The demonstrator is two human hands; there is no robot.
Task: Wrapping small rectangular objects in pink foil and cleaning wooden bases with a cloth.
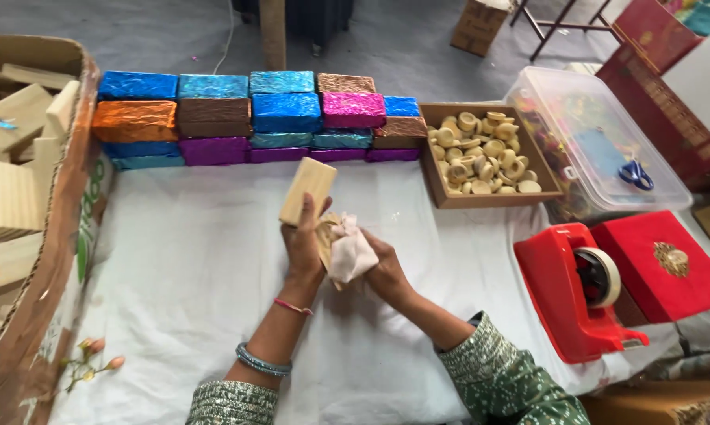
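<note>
Your left hand point(304, 240) clamps plain wooden block point(307, 190), fingers closed round lower end, block upright, tilted slightly right, raised above white cloth-covered table point(189, 275). Your right hand point(382, 267) closed on crumpled pale cloth point(349, 252), pressed against block's lower part, touching left hand. Beyond hands: stacked row of foil-wrapped blocks point(252, 118), blue, orange, brown, pink, purple. Right of row: cardboard tray of small wooden rings point(481, 149), then clear plastic bin point(599, 149). Red tape dispenser point(579, 291) near right. Cardboard box of bare wooden blocks point(24, 197) far left.
</note>
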